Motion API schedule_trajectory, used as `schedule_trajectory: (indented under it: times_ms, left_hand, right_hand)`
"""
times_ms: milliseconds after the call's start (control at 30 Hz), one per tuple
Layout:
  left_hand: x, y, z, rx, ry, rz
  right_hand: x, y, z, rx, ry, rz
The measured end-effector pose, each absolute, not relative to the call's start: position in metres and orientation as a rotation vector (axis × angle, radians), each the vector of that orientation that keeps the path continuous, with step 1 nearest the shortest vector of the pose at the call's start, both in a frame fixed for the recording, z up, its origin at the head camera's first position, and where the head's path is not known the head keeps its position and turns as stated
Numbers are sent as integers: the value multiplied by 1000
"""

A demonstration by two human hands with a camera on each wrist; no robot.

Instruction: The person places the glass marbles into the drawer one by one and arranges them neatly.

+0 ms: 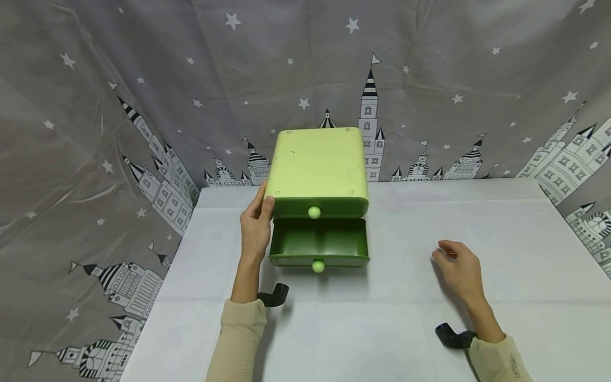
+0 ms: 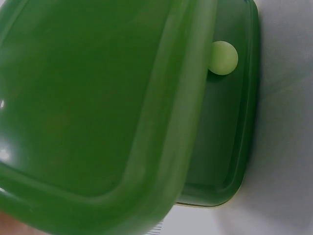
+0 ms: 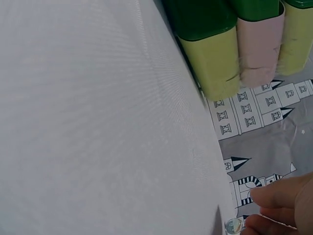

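Head view: the round-cornered drawer unit [image 1: 319, 164] has spherical knobs [image 1: 314, 213].

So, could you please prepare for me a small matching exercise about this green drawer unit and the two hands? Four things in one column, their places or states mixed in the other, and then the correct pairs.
Column one
1. Upper drawer
2. Left hand
3. Lower drawer
4. Right hand

Column two
A. Over the white table, apart from the drawer unit
B. Pulled open
C. Closed
D. Touching the drawer unit at its left side

Right pairs: 1-C, 2-D, 3-B, 4-A
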State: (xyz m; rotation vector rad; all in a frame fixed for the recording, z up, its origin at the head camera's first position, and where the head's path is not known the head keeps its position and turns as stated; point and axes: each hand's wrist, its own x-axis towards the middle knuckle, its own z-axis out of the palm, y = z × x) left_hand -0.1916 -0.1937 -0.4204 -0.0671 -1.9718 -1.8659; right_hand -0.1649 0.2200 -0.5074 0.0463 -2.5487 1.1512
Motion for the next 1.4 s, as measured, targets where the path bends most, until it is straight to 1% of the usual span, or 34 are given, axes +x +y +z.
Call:
schedule_trajectory:
  times_ms: [500, 833, 1100, 1267, 1400]
  left_hand:
    - [-187, -192, -411, -62, -1980, -1902]
    - [-191, -194, -421, -92, -1939, -1903]
    - [-192, -193, -421, -86, -1937, -1913]
    - [-189, -192, -416, -72, -1947, -1921]
    - [-181, -187, -401, -64, -1968, -1913]
  right_hand:
    - [-169, 225, -516, 49, -2591, 1108]
    - [-173, 225, -519, 49, -2574, 1106]
    - [-175, 227, -521, 56, -2566, 1107]
    - [-174, 227, -521, 44, -2582, 1118]
    - [-173, 227, -519, 40, -2588, 1121]
